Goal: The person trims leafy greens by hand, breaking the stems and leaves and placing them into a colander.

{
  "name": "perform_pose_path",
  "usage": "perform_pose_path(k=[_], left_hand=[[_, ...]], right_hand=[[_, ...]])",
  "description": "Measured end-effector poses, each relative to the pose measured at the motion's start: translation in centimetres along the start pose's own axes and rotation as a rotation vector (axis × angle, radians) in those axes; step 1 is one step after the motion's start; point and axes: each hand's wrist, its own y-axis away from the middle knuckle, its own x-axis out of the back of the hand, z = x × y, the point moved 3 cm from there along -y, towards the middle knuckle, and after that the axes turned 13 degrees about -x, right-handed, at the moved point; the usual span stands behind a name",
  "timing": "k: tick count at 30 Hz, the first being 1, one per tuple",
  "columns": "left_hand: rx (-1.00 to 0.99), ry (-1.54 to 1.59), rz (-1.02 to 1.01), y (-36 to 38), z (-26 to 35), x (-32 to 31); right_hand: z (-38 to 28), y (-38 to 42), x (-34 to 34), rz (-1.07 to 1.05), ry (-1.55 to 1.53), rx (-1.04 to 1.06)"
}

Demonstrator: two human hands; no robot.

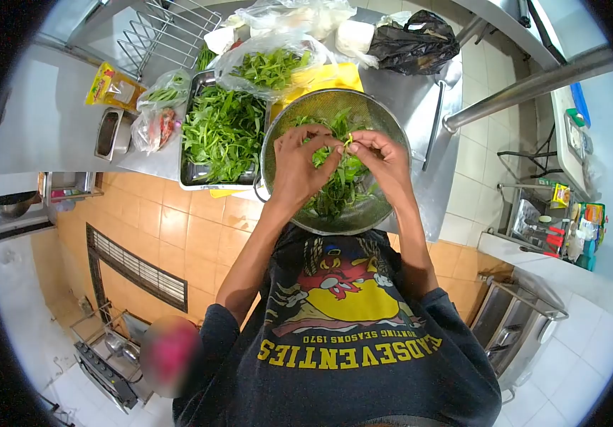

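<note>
My left hand (303,160) and my right hand (386,160) meet over a round mesh strainer (278,124). The fingertips of both pinch a thin green stem (349,140), with a yellowish bit showing between them. Below them, loose leafy greens (331,199) lie inside the strainer, partly hidden by my hands. Just left of the strainer stands a metal tray (187,171) heaped with long-leaved greens (224,132). Behind it, a clear plastic bag (306,53) holds more cut greens.
A yellow sheet (338,73) lies behind the strainer on the steel table (424,92). A black plastic bag (416,46) sits at the back right, near a knife-like long tool (434,128). Left are a wire rack (157,35), a yellow packet (113,89) and a small metal container (113,134).
</note>
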Motion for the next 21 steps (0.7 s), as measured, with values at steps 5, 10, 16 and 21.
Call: perform_pose_path(k=[5,10,16,21], left_hand=[[0.077,0.007,-0.004,-0.3,0.5,0.3],[0.078,0.102,-0.001,0.0,-0.5,-0.4],[0.115,0.208,0.011,0.0,-0.9,-0.3],[0.117,0.203,-0.001,0.1,-1.3,-0.4]], right_hand=[[0.1,-0.2,-0.2,0.01,0.083,0.033],[0.8,-0.6,-0.3,0.019,0.13,0.105],[0.0,-0.1,-0.7,0.036,0.249,0.153],[-0.6,0.3,-0.8,0.012,0.294,0.122]])
